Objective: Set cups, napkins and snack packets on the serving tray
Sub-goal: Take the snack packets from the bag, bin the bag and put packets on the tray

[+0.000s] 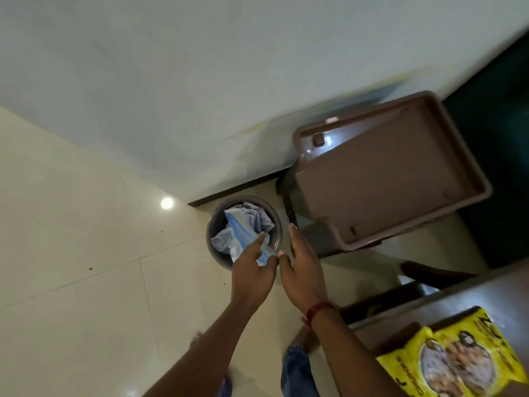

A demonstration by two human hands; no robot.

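L hand (252,260) grips wrapper (243,233) over bin (213,224); R hand (303,267) empty.

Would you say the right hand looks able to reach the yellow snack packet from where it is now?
Probably yes: the right hand is open and empty above the bin, and the yellow snack packet lies uncovered on the counter beside that forearm, nothing between.

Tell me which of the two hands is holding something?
The left hand: its fingers pinch a blue-and-white wrapper over the round waste bin. The right hand, with a red thread at the wrist, is open and holds nothing.
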